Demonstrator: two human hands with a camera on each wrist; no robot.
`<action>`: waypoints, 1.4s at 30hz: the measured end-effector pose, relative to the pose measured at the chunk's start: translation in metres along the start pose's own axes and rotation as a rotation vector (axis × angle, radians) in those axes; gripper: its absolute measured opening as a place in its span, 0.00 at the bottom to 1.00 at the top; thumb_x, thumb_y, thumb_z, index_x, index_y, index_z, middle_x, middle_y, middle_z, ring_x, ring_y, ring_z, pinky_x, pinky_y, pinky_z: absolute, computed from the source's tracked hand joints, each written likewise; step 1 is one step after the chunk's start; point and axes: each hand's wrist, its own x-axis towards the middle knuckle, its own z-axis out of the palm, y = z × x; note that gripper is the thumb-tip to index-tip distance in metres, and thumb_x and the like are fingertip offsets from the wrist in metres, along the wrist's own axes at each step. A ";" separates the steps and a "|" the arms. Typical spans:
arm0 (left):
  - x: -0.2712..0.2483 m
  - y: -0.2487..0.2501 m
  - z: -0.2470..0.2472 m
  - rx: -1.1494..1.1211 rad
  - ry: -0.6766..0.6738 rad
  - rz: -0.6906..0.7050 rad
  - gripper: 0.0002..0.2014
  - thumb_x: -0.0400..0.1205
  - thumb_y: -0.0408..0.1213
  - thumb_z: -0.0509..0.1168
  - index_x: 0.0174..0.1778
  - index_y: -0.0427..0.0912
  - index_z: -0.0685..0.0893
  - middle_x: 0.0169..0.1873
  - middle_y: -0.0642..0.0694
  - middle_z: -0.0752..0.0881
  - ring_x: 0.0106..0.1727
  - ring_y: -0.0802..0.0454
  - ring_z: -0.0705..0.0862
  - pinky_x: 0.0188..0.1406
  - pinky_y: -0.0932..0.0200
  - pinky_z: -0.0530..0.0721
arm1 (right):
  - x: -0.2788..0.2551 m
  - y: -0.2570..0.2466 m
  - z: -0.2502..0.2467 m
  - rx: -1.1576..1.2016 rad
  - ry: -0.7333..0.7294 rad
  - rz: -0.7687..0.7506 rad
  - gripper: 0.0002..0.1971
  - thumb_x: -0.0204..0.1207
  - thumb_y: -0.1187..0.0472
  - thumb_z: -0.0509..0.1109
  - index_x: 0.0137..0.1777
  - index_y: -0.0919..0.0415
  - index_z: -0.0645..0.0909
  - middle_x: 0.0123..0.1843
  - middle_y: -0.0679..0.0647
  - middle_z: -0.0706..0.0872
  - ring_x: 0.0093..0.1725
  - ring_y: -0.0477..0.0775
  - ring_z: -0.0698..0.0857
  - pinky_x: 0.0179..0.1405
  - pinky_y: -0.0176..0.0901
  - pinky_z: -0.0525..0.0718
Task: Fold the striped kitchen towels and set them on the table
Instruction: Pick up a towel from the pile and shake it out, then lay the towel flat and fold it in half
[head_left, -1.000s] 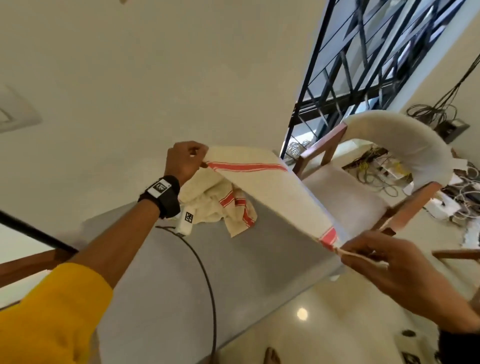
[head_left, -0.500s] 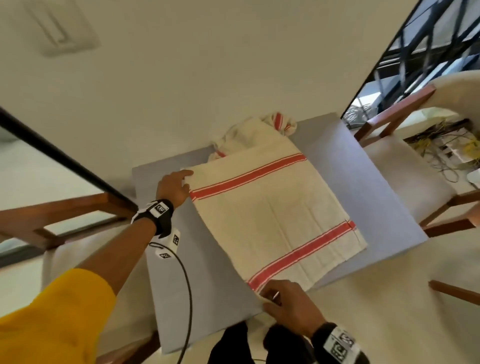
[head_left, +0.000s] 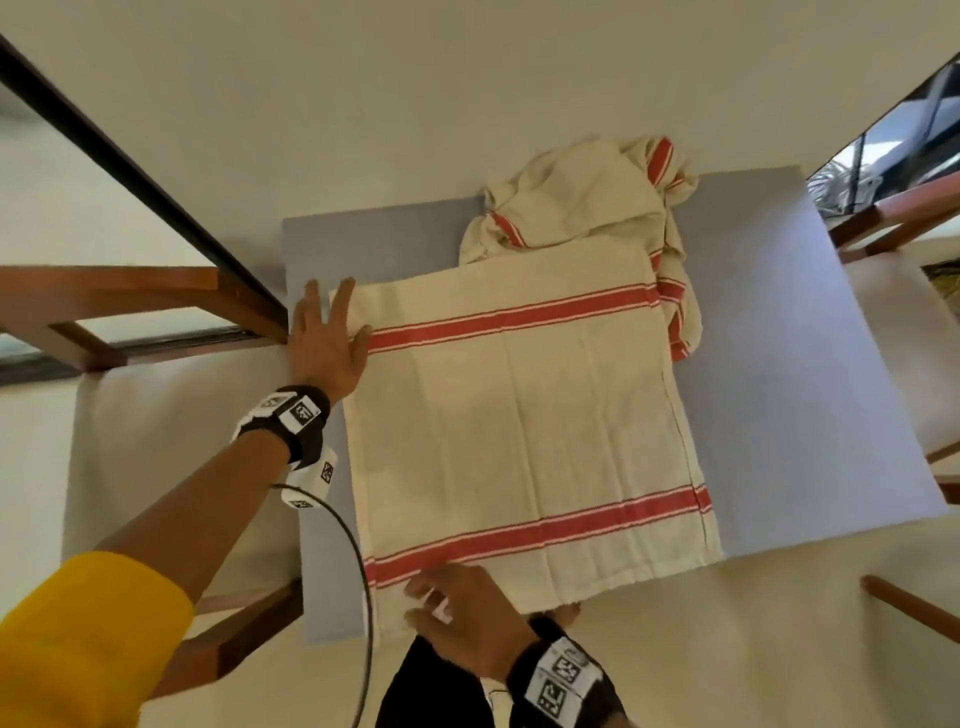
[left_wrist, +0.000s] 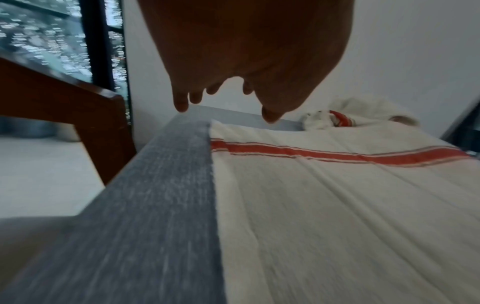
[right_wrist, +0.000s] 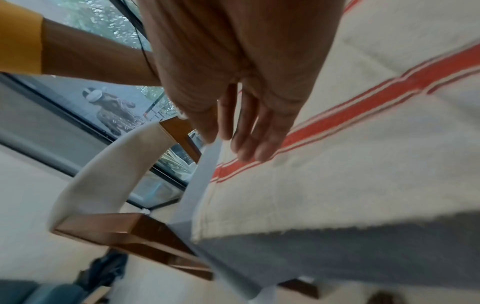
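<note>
A cream, red-striped towel (head_left: 524, 415) lies spread flat on the grey table (head_left: 779, 364); the left hand (head_left: 327, 338) and right hand (head_left: 462, 608), both with fingers relaxed and grasping nothing, should probably pinch its left corners for an even fold.

Spread towel (head_left: 524, 431) flat on table (head_left: 789, 374), near edge overhanging table front. Crumpled towel (head_left: 582, 202) behind it at table's far edge, partly under its far right corner. Left hand (head_left: 327, 343) at far left corner; right hand (head_left: 467, 618) at near left corner. Chairs (head_left: 130, 301) left and right of table.
</note>
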 end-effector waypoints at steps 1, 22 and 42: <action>-0.010 0.007 0.004 0.028 0.035 0.038 0.31 0.91 0.51 0.57 0.90 0.47 0.60 0.89 0.31 0.58 0.88 0.26 0.60 0.83 0.29 0.65 | 0.004 0.010 -0.014 -0.040 0.151 -0.039 0.13 0.83 0.47 0.70 0.60 0.52 0.88 0.61 0.44 0.89 0.56 0.41 0.87 0.62 0.43 0.86; -0.292 0.055 0.117 0.149 0.000 -0.226 0.39 0.89 0.61 0.45 0.92 0.41 0.48 0.92 0.43 0.46 0.93 0.42 0.46 0.88 0.26 0.50 | -0.071 0.198 -0.194 -0.886 0.409 0.060 0.37 0.87 0.38 0.46 0.93 0.50 0.47 0.94 0.54 0.40 0.93 0.63 0.41 0.86 0.80 0.51; -0.251 0.231 0.156 0.029 -0.072 0.007 0.33 0.90 0.56 0.55 0.91 0.49 0.61 0.91 0.41 0.55 0.92 0.37 0.51 0.86 0.23 0.40 | -0.033 0.153 -0.306 -0.392 0.574 -0.035 0.21 0.85 0.55 0.72 0.76 0.58 0.79 0.73 0.58 0.83 0.68 0.61 0.84 0.67 0.62 0.86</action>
